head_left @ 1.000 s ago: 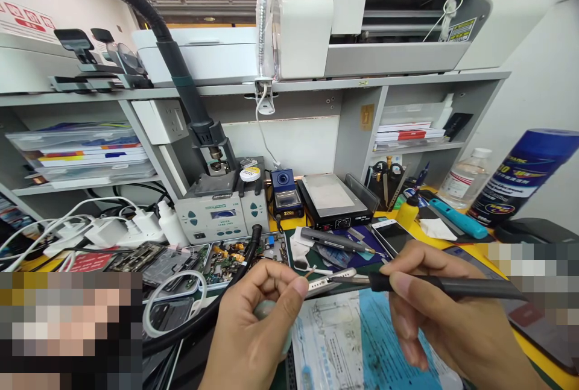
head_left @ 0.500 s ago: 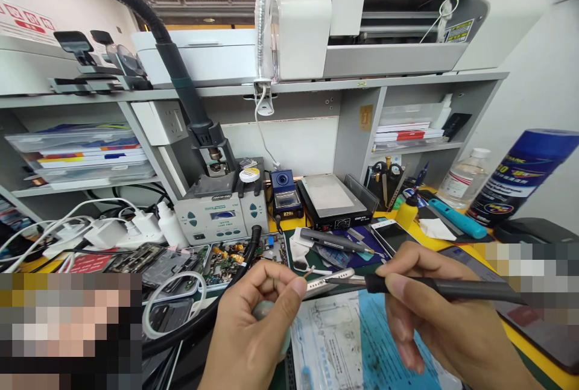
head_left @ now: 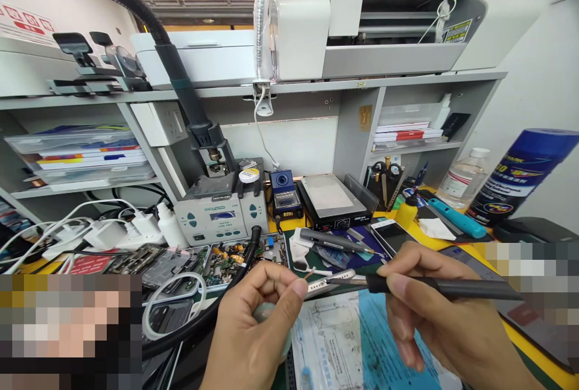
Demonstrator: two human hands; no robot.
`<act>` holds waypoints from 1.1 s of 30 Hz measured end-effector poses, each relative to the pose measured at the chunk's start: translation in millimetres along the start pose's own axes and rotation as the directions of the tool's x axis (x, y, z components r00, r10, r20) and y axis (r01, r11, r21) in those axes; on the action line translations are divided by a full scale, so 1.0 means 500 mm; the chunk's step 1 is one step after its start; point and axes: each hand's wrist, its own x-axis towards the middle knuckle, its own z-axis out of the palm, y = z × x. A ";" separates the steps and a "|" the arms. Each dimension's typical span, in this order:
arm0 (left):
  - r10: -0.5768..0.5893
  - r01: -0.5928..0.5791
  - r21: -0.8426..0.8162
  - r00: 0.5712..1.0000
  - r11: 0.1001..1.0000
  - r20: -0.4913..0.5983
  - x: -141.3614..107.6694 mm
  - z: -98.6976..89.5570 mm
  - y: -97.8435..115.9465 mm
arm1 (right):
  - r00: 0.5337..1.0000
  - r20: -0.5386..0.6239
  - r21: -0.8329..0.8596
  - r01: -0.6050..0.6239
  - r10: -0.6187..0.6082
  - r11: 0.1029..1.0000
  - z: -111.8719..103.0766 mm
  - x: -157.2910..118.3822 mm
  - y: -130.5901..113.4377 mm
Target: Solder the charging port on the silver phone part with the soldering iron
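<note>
My left hand (head_left: 260,317) pinches a narrow pale strip with a row of small dark holes (head_left: 321,284) between thumb and fingers. A thin copper-coloured sliver stands up by the fingertips. Gripped like a pen in my right hand (head_left: 434,305) is a slim dark-handled tool with a narrow metal tip (head_left: 470,289). Its tip points left and meets the strip, as far as I can see; the exact contact is too small to make out. Behind my left thumb shows part of a pale green rounded thing (head_left: 266,311), mostly hidden.
Below my hands lies a blue-and-white printed sheet (head_left: 335,336). A tray of circuit boards (head_left: 226,260), a black hose (head_left: 203,323), a grey pen-shaped tool (head_left: 335,240) and a white phone (head_left: 389,236) surround them. Behind stand a soldering station (head_left: 221,215) and a flat heating plate (head_left: 330,194).
Both hands keep nearly the same pose. The view has shifted very slightly, and the copper-coloured sliver by my left fingertips shows a little more clearly.
</note>
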 end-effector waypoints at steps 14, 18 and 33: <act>-0.011 0.011 0.007 1.000 1.000 -0.013 -0.002 0.002 0.002 | 1.000 0.017 -0.002 -0.011 0.011 1.000 -0.005 0.003 0.001; -0.033 0.033 0.010 0.999 0.999 0.000 -0.002 0.000 0.002 | 0.999 0.029 0.008 -0.019 0.019 1.000 -0.005 0.003 0.001; 0.000 0.000 0.019 1.000 1.000 -0.008 -0.001 0.000 -0.005 | 1.000 0.005 0.001 -0.029 0.029 1.000 0.002 0.001 -0.002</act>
